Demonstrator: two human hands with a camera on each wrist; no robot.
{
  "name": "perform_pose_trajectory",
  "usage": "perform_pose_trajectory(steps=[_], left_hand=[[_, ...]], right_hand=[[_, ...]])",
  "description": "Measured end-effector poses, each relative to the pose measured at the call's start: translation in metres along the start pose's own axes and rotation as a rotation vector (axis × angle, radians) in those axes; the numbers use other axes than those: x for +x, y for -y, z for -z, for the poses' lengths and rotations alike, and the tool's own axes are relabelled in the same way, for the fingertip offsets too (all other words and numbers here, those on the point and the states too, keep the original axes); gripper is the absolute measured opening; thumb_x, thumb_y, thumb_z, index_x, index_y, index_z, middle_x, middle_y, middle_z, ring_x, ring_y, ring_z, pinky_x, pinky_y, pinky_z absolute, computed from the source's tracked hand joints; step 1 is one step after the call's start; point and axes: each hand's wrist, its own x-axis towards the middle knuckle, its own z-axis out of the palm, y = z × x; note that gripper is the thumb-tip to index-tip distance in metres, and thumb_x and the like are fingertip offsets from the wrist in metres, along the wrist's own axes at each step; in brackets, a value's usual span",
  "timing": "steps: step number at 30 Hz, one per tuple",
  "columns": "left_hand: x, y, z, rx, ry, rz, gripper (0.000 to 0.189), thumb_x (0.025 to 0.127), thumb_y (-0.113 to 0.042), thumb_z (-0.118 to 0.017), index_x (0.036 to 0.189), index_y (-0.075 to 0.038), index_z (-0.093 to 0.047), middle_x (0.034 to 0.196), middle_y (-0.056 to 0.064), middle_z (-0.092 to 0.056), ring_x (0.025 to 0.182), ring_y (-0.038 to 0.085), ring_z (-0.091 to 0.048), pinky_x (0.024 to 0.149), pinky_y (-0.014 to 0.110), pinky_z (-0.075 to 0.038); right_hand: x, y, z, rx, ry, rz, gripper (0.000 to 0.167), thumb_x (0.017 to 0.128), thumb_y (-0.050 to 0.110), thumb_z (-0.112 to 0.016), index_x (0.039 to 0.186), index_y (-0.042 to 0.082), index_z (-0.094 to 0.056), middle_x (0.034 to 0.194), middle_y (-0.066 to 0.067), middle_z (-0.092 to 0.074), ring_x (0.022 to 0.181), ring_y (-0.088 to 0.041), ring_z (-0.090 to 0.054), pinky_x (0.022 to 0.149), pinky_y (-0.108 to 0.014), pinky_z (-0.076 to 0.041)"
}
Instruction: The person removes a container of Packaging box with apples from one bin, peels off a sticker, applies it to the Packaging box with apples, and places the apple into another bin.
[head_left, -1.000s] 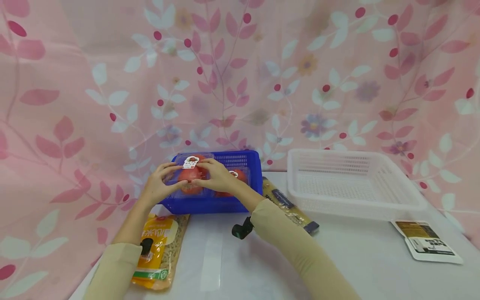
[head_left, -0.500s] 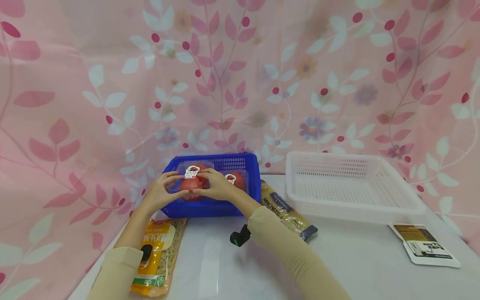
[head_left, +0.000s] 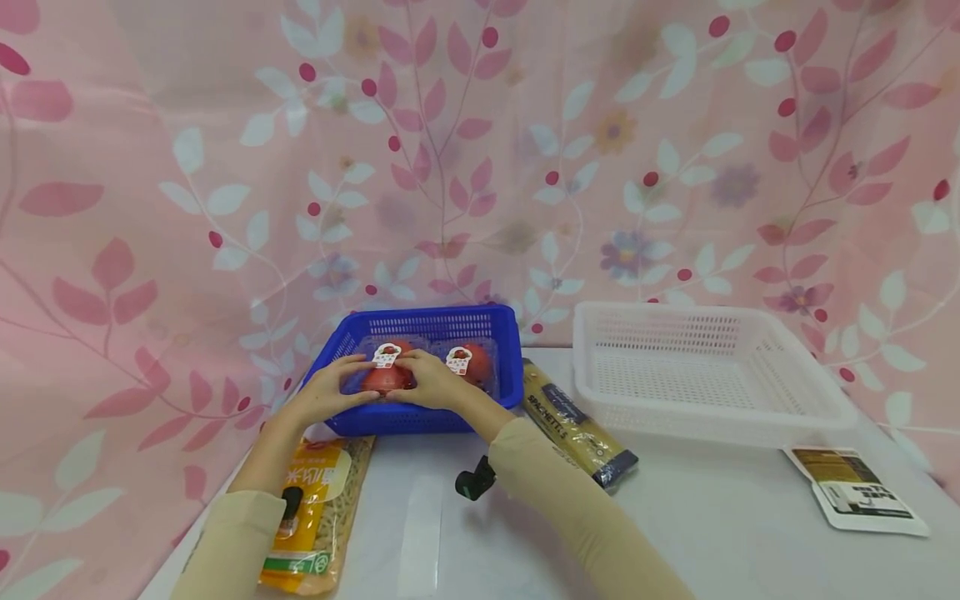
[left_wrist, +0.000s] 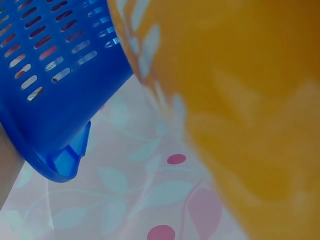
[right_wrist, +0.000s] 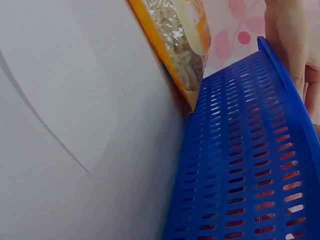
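In the head view, a clear plastic box of tomatoes (head_left: 385, 380) with a white label sits in the left part of the blue basket (head_left: 427, 422). My left hand (head_left: 330, 395) grips its left side, thumb in front and fingers over the top. From the other side my right hand (head_left: 431, 383) holds the same box with curled fingers. A second box of tomatoes (head_left: 474, 365) lies just right of it, partly behind the right hand. The left wrist view catches the basket's slotted end (left_wrist: 45, 115); in the right wrist view its long wall (right_wrist: 240, 145) hides most of the boxes.
A yellow food packet (head_left: 315, 508) lies in front of the basket, beneath the left forearm. To the basket's right is a spaghetti packet (head_left: 577, 433), partly under the right arm. A white basket (head_left: 712, 421) stands farther right, with a small pouch (head_left: 855, 492) before it.
Both hands have brought the held box of tomatoes down and slightly toward the front of the blue basket. It now lies level beside the second box, which shows more fully.
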Motion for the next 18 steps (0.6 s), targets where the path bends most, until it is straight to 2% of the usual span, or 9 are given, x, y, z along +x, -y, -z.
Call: perform_pose_trajectory(steps=[6, 12, 18], left_hand=[[0.002, 0.0037, -0.0005, -0.021, 0.036, 0.036, 0.063, 0.079, -0.043, -0.068, 0.129, -0.008, -0.052, 0.138, 0.022, -0.039, 0.128, 0.044, -0.027, 0.097, 0.063, -0.025], [0.0047, 0.0061, -0.0007, -0.03, 0.052, 0.055, 0.062, 0.078, -0.044, -0.069, 0.128, -0.009, -0.054, 0.133, 0.02, -0.046, 0.125, 0.043, -0.033, 0.094, 0.062, -0.03], [0.0079, 0.0093, -0.0019, -0.014, 0.055, 0.06, 0.063, 0.077, -0.046, -0.069, 0.127, -0.01, -0.055, 0.132, 0.018, -0.048, 0.124, 0.042, -0.036, 0.094, 0.062, -0.03]], right_hand=[[0.0024, 0.0043, -0.0011, -0.081, 0.043, -0.04, 0.063, 0.085, 0.047, -0.059, 0.135, 0.011, -0.047, 0.137, -0.006, -0.043, 0.123, -0.021, -0.043, 0.098, -0.036, -0.038], [0.0059, 0.0058, -0.0029, -0.174, 0.058, -0.075, 0.062, 0.085, 0.051, -0.056, 0.135, 0.017, -0.047, 0.137, -0.001, -0.044, 0.124, -0.019, -0.043, 0.1, -0.045, -0.035], [0.0079, 0.0044, -0.0053, -0.216, 0.062, -0.08, 0.057, 0.088, 0.048, -0.053, 0.136, 0.018, -0.047, 0.137, 0.002, -0.046, 0.125, -0.017, -0.042, 0.099, -0.042, -0.036]])
